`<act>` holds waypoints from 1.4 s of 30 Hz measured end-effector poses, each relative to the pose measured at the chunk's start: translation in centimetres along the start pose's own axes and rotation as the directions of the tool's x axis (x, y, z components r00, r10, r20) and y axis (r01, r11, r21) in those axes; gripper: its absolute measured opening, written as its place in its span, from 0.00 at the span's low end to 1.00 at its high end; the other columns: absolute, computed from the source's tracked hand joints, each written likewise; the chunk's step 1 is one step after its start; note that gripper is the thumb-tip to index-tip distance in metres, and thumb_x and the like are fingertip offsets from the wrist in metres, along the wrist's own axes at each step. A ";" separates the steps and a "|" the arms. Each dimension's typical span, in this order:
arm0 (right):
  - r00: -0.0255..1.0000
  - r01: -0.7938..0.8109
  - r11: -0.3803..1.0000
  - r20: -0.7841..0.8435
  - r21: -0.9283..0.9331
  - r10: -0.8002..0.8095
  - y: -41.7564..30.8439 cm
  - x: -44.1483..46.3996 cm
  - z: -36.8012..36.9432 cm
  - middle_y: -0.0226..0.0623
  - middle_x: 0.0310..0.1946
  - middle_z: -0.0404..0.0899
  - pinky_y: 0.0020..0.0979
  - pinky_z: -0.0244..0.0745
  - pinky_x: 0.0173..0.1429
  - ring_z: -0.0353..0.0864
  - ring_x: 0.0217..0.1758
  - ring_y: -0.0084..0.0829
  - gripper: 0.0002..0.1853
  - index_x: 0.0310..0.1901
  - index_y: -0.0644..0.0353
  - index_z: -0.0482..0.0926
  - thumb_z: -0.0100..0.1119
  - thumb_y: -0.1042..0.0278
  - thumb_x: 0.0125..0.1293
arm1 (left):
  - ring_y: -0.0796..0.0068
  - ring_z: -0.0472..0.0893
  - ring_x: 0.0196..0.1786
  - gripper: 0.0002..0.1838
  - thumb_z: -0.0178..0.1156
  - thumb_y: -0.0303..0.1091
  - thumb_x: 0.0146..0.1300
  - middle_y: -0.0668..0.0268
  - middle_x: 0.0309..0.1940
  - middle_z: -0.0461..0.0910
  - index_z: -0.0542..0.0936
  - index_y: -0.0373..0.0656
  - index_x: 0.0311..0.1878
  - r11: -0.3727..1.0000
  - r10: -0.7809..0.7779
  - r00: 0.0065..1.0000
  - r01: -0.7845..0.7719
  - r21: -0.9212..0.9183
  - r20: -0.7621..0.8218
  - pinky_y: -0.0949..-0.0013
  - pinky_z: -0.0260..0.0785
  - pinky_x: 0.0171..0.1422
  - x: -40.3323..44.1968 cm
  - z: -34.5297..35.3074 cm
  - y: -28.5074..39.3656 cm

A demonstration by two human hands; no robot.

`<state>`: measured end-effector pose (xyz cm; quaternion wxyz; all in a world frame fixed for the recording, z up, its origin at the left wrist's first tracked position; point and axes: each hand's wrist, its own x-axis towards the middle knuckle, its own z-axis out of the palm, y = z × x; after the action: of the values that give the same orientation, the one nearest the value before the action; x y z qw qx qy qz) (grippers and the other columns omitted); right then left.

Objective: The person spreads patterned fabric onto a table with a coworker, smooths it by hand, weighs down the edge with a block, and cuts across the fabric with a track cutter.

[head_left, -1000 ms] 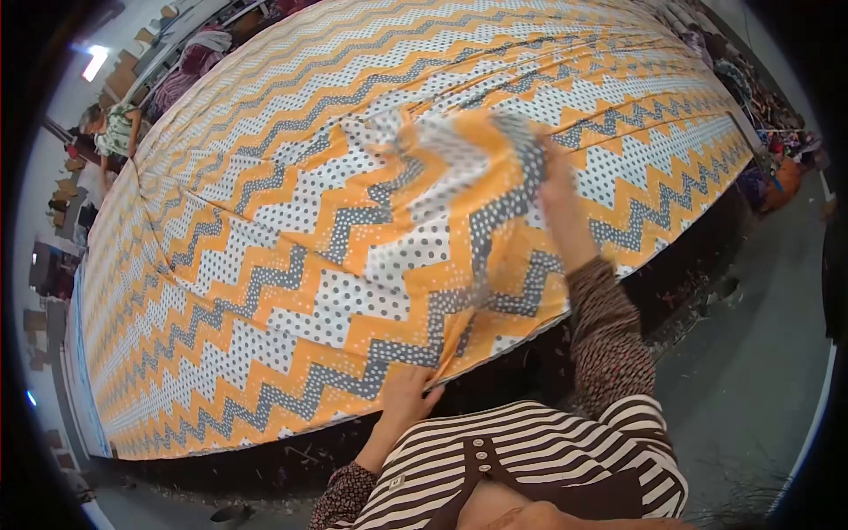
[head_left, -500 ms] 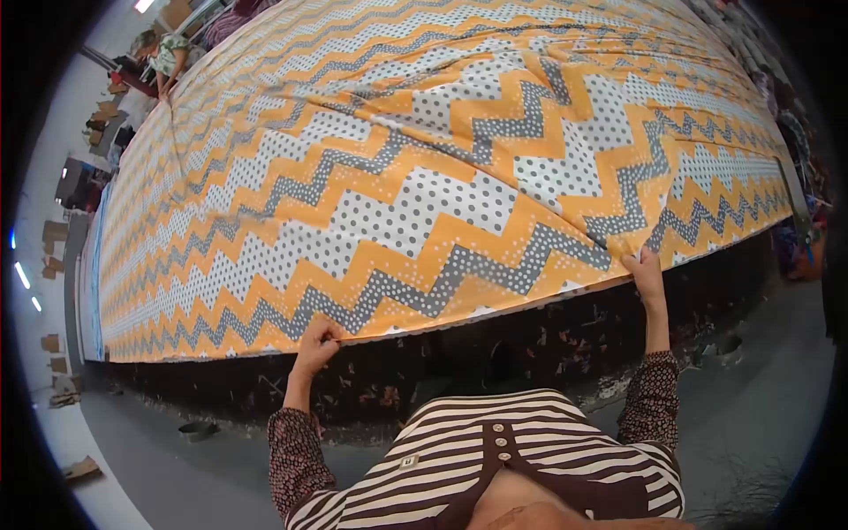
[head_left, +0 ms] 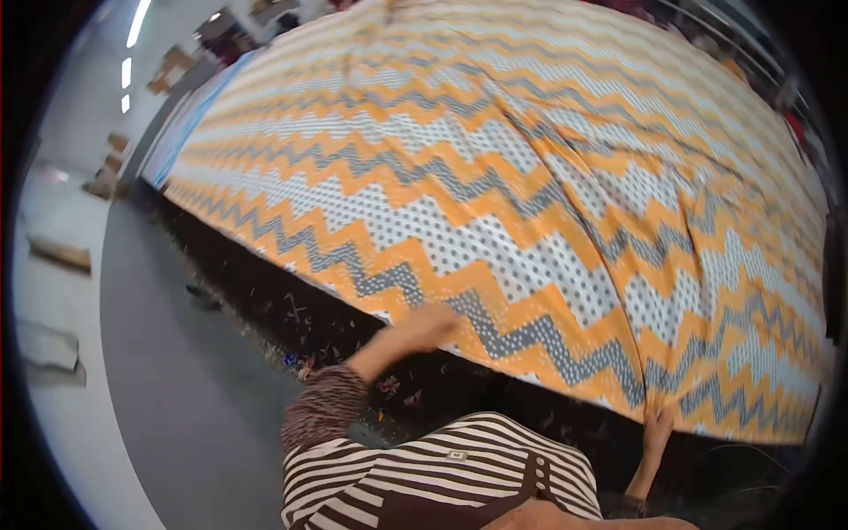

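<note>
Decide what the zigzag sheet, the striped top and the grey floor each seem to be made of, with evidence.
Zigzag sheet: thin, matte cloth, perhaps cotton or a blend; it gathers into soft folds.
Striped top: matte, probably knitted fabric, since it curves smoothly over the body; fibre unclear.
Grey floor: dull finish, possibly painted concrete, judging by its even colour.

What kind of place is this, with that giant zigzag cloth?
Probably a fabric or sewing workshop. A huge zigzag cloth is spread out wide, small scraps litter the dark area below its edge, and bright strip lights glow overhead.
</note>
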<state>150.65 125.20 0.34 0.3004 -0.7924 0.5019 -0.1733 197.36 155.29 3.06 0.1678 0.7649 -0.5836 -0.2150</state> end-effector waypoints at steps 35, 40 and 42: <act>0.919 0.061 0.057 -0.078 0.997 0.386 31.1 22.7 -29.5 0.45 0.62 0.67 0.44 0.61 0.68 0.67 0.64 0.41 0.22 0.63 0.64 0.65 0.44 0.65 0.71 | 0.66 0.76 0.38 0.11 0.62 0.26 0.43 0.64 0.32 0.77 0.79 0.42 0.34 0.898 0.043 0.956 -0.164 -0.408 -0.289 0.67 0.68 0.40 10.8 16.5 26.9; 0.912 0.101 0.005 -0.094 0.995 0.399 36.9 17.5 -31.1 0.44 0.64 0.66 0.45 0.57 0.71 0.65 0.65 0.41 0.22 0.63 0.65 0.65 0.45 0.64 0.71 | 0.61 0.77 0.35 0.08 0.66 0.32 0.46 0.63 0.29 0.77 0.78 0.43 0.30 0.904 0.105 0.947 -0.218 -0.368 -0.304 0.63 0.68 0.39 11.3 16.9 26.7; 0.840 0.017 -0.111 0.046 0.994 0.540 28.4 18.0 -31.1 0.45 0.61 0.68 0.46 0.59 0.69 0.67 0.64 0.41 0.22 0.62 0.66 0.65 0.46 0.65 0.70 | 0.62 0.74 0.31 0.09 0.65 0.30 0.43 0.63 0.25 0.74 0.74 0.43 0.27 0.882 -0.043 0.986 -0.038 -0.470 -0.160 0.64 0.63 0.35 11.1 16.8 27.5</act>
<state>120.94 90.66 5.07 0.6974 -0.1532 0.4168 -0.5625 168.51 137.32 1.24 0.3964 0.7170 -0.4968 -0.2865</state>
